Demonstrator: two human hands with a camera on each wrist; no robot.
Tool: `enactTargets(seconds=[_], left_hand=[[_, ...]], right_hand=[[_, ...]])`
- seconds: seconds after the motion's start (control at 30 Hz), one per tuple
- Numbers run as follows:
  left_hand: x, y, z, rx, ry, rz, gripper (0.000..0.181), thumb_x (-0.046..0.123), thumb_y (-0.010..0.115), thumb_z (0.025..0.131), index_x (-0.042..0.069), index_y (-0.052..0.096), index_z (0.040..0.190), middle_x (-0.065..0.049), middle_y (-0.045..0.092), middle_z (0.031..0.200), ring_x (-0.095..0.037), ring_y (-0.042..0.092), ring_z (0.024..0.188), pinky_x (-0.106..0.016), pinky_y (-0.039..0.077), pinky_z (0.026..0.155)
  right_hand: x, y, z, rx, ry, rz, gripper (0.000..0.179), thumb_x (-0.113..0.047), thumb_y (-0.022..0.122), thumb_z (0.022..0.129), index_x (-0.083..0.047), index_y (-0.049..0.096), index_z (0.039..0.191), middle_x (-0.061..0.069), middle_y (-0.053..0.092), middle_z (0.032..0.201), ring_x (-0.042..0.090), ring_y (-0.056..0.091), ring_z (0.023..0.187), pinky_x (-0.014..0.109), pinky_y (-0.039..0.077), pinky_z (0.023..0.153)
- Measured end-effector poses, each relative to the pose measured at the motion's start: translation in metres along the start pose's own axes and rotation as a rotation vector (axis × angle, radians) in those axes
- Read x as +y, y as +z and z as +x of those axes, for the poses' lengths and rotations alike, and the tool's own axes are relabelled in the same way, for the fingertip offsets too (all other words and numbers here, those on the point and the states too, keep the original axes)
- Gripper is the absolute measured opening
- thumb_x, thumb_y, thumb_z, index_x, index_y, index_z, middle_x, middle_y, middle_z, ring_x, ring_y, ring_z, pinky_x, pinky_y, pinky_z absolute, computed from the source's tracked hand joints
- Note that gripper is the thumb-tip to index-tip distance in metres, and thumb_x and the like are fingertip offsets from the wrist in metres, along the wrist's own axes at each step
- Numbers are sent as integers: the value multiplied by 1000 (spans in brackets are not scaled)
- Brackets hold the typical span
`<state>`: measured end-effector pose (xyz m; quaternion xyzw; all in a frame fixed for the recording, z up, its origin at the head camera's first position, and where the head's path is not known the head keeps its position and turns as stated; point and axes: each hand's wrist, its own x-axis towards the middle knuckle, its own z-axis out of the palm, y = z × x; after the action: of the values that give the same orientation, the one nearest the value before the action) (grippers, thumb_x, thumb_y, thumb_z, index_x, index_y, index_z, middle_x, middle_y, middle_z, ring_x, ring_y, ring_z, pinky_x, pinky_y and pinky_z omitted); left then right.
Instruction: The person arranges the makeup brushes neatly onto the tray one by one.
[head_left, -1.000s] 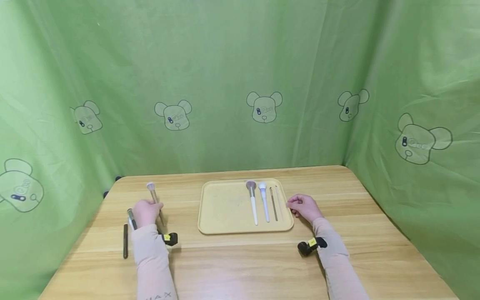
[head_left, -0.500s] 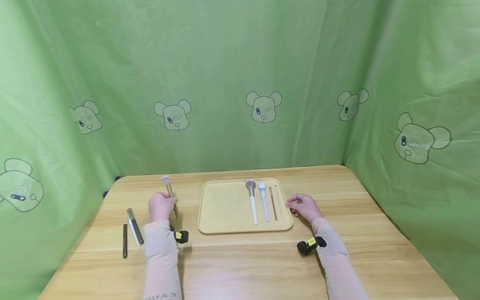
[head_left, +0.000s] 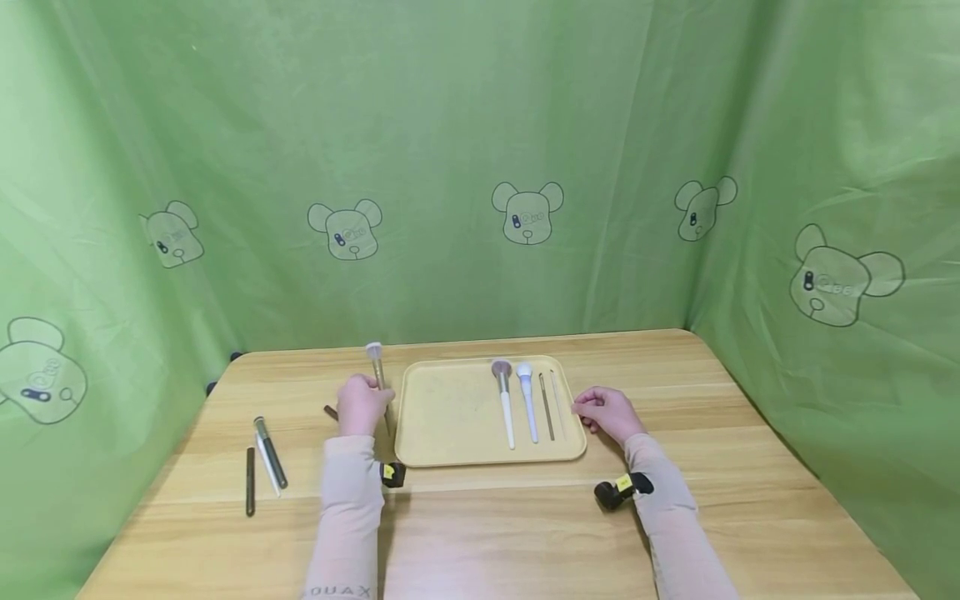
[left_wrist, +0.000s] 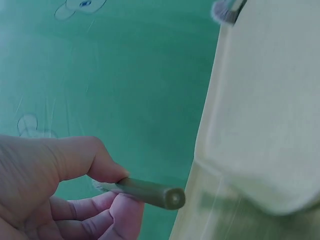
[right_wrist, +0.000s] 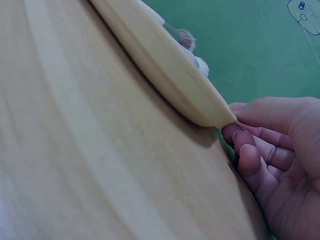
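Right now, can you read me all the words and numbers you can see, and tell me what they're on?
"Qee", as best I can tell: on the bear faces printed on the green curtain.
"A" and "X": on the left sleeve; the neighbouring letters are too unclear to be sure.
Yellow tags on the wrist cameras: any marks are too small to read.
Brushes and tray: no readable words or numbers.

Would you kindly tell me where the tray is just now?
In the head view, the tray sits on the table between the left hand and the right hand, which pinches its right edge.
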<state>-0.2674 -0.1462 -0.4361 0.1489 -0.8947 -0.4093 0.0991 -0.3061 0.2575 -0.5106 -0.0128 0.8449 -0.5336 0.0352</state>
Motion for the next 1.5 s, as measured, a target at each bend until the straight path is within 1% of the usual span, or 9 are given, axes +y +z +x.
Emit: enactTargets(seconds=[0.23, 0.33, 0.47, 0.6, 0.67, 0.87, 0.97, 1.23, 1.5], left_hand=[[15, 15, -6, -30, 12, -14, 30, 13, 71, 81, -4, 61, 104, -23, 69, 99, -32, 65, 82, -42, 55, 73], [21, 22, -8, -37, 27, -25, 30, 11, 71, 80, -4, 61, 103, -22, 68, 96, -30, 65, 80, -40, 56, 72], [28, 32, -11, -72, 40, -57, 32, 9, 72, 80, -4, 59, 107, -21, 68, 95, -28, 66, 77, -36, 58, 70], [36, 42, -14, -99, 71, -68, 35, 7, 72, 79, -6, 58, 109, -21, 69, 91, -24, 66, 68, -31, 58, 62], [40, 48, -16, -101, 89, -55, 36, 7, 72, 78, -6, 59, 109, -20, 69, 91, -22, 65, 65, -30, 57, 61], [48, 62, -22, -111, 116, -28, 36, 7, 74, 77, -6, 60, 108, -20, 69, 93, -23, 65, 68, -32, 57, 64], [50, 69, -24, -113, 112, -25, 37, 8, 75, 76, -5, 60, 107, -19, 69, 92, -23, 65, 67, -32, 57, 63], [56, 86, -28, -149, 80, -71, 33, 5, 74, 77, -4, 60, 106, -17, 68, 90, -23, 64, 67, -30, 56, 59], [60, 102, -31, -154, 97, -64, 32, 3, 74, 75, -4, 63, 104, -18, 70, 96, -26, 65, 72, -32, 56, 63]], right_hand=[[0, 1, 0, 0, 10, 4, 25, -11, 68, 87, 9, 63, 102, -2, 61, 69, 9, 55, 59, 22, 50, 53], [-1, 1, 0, -4, 9, 2, 26, -11, 68, 88, 9, 62, 102, -2, 61, 69, 9, 55, 59, 22, 50, 53], [-1, 1, 0, 1, 13, 1, 25, -11, 68, 88, 9, 62, 103, -2, 61, 69, 9, 55, 60, 23, 50, 53], [0, 0, 0, 3, 10, -5, 25, -12, 68, 88, 8, 62, 103, -2, 61, 69, 9, 55, 61, 23, 50, 53], [1, 0, 1, 2, 7, -7, 26, -12, 68, 88, 9, 62, 103, -2, 61, 69, 9, 55, 61, 23, 50, 53], [1, 0, 1, 3, 15, 0, 26, -12, 68, 88, 8, 63, 103, -2, 61, 69, 10, 55, 61, 23, 50, 53], [-1, 0, 0, 0, 19, 8, 26, -12, 69, 87, 8, 63, 103, -3, 61, 69, 9, 55, 60, 23, 50, 53], [-3, 0, -2, -4, 18, 17, 27, -11, 69, 87, 10, 62, 103, -1, 61, 69, 8, 55, 60, 22, 50, 52], [-5, 0, -2, -14, 11, 35, 32, -12, 70, 88, 13, 61, 105, 1, 62, 70, 9, 54, 59, 23, 49, 51]])
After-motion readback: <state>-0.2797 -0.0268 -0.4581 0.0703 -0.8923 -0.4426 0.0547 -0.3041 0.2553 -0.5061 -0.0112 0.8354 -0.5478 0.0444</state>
